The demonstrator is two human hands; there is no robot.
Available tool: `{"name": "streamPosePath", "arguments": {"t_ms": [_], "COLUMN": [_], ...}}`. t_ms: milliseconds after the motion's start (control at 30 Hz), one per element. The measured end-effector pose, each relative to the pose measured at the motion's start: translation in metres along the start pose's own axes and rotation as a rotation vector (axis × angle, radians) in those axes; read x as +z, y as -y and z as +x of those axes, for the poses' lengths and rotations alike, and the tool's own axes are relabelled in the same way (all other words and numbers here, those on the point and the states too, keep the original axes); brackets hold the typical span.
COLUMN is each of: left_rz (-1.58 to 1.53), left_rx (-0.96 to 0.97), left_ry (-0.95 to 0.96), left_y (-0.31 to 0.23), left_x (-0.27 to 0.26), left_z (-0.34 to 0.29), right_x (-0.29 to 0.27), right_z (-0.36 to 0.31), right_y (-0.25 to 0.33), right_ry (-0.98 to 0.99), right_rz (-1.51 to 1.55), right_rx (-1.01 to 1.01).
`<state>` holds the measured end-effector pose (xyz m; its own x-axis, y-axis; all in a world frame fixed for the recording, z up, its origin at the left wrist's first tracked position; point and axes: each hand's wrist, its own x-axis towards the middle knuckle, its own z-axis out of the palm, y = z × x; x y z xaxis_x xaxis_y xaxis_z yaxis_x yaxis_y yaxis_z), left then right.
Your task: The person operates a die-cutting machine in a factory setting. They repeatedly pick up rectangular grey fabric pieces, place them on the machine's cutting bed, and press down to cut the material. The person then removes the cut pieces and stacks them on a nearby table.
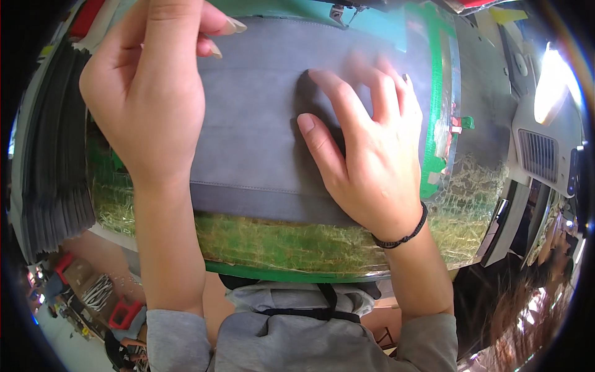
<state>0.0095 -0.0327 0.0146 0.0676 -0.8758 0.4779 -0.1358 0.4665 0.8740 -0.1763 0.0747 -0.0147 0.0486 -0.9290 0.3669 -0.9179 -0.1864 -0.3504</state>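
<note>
A flat grey panel (254,124), like leather or fabric, lies across the worktop, with a stitched line along its near edge and another along its far edge. My right hand (372,136) rests on its right half, fingers spread; the far fingertips are blurred. Raised over the panel's left side is my left hand (149,80), its fingers curled in. Whatever that hand may hold is hidden. Past the panel's far edge, a small metal part like a sewing machine's presser foot (338,13) shows at the top.
Dark grey panels stand in a thick stack (56,149) at the left. Green tape (436,93) runs along the worktop on the right, and worn, tape-covered surface (279,245) forms the near edge. A pale vented machine housing (539,149) and a bright lamp (551,87) are far right.
</note>
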Motion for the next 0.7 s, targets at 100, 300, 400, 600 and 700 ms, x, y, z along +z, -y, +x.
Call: {"name": "streamPosePath", "arguments": {"t_ms": [100,300,400,600,700], "left_rz": [-0.013,-0.008,0.008,0.035,0.033], "left_rx": [0.035,-0.006,-0.014,0.048,0.057], "left_ry": [0.066,0.020,0.012,0.110,0.126], "left_y": [0.013,0.014,0.013,0.013,0.013], "left_x": [-0.016,-0.016,-0.020,-0.022,-0.019], "left_z": [0.008,0.010,0.013,0.012,0.011], "right_x": [-0.003,-0.005,-0.005,-0.005,-0.006], "right_z": [0.000,0.000,0.001,0.000,0.000], "right_y": [0.001,0.000,-0.001,-0.002,-0.002], "right_ry": [0.011,0.026,0.026,0.034,0.035], "right_rz": [0.007,0.043,0.055,0.053,0.050], "right_rx": [0.009,0.033,0.032,0.034,0.042]}}
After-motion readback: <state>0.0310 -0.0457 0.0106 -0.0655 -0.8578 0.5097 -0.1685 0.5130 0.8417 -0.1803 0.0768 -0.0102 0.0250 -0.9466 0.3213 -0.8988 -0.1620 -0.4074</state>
